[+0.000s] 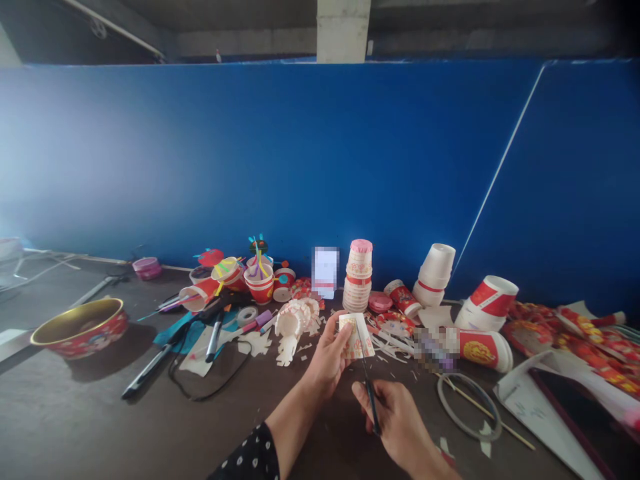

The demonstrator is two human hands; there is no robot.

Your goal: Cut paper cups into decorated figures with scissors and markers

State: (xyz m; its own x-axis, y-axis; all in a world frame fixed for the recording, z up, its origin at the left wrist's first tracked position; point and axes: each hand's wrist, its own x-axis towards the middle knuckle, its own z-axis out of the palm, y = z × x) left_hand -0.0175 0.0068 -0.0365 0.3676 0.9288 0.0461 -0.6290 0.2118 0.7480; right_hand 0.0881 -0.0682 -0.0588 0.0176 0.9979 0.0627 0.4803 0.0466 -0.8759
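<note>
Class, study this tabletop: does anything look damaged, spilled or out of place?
Yes: beside the left hand, a white paper cup has its wall snipped into ragged strips, and paper scraps litter the dark tabletop, so the cup looks damaged and the surface messy.

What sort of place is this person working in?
Probably a makeshift craft table in a concrete, garage-like building: a bare grey concrete pillar rises behind a blue partition wall, and the dark tabletop holds red-and-white paper cups and cut white paper scraps.

the upright card (325, 272) is pixelated past reading
</note>
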